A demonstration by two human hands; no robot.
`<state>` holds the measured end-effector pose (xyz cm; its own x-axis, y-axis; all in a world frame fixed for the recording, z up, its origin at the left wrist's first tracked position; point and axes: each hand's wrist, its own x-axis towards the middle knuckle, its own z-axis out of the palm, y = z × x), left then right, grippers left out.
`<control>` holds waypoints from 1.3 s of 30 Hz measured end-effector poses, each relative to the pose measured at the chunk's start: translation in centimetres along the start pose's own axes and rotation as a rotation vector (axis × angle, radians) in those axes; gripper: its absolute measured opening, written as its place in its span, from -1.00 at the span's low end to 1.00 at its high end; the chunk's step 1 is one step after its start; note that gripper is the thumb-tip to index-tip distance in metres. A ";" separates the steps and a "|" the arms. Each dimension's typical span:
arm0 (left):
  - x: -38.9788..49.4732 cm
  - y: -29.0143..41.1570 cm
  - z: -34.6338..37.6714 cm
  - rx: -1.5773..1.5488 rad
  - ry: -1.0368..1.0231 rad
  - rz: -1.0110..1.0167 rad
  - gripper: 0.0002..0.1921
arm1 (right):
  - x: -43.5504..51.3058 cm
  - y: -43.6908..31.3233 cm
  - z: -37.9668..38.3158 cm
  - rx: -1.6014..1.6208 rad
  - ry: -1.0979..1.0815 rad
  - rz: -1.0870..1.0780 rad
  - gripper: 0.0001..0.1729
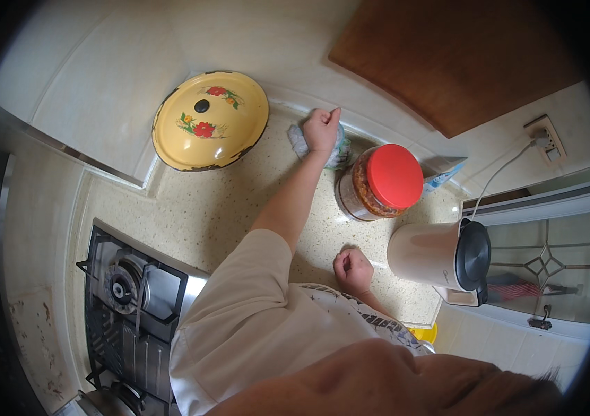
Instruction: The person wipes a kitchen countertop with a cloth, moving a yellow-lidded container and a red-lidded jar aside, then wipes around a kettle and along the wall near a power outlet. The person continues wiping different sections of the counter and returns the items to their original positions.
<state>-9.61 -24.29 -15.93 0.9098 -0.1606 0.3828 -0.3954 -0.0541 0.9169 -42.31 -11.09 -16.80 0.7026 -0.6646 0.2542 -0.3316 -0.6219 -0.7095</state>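
Note:
My left hand (321,130) is curled closed at the back of the speckled countertop, over or against a crumpled plastic bag (299,141); whether its fingers grip the bag is hidden. Nearer my body, my right hand (355,270) is a loose fist above the counter, with nothing visible in it. A clear jar with a red lid (395,176) and reddish-brown contents stands between the two hands and to their right. Left of my left hand, a yellow enamel lid (211,120) with red flowers and a black knob leans in the corner.
An electric kettle (430,255) with a black lid stands at the right, beside the jar. Its side of the wall has a socket (547,140) with a plugged-in cord. A gas hob (134,291) is at the left. A brown board (456,57) stands against the back wall.

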 end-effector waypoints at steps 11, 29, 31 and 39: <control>0.6 -0.6 0.3 -0.187 -0.036 -0.221 -0.73 | -0.2 0.3 0.1 0.013 -0.015 0.037 -0.87; -3.2 3.3 -8.9 0.703 -0.618 0.512 -0.52 | -0.1 0.0 -0.1 0.024 -0.003 0.018 -0.86; -1.8 3.9 -8.7 0.571 -0.667 0.302 -0.54 | -0.1 0.1 0.0 0.033 0.017 0.002 -0.87; 3.3 8.1 -3.4 0.138 0.053 0.437 -0.51 | -0.1 0.2 0.0 0.027 0.022 -0.014 -0.87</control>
<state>-9.37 -21.92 -6.81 0.6576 -0.1467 0.7390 -0.7534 -0.1235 0.6459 -42.45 -11.18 -17.00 0.6926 -0.6653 0.2787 -0.3047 -0.6200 -0.7230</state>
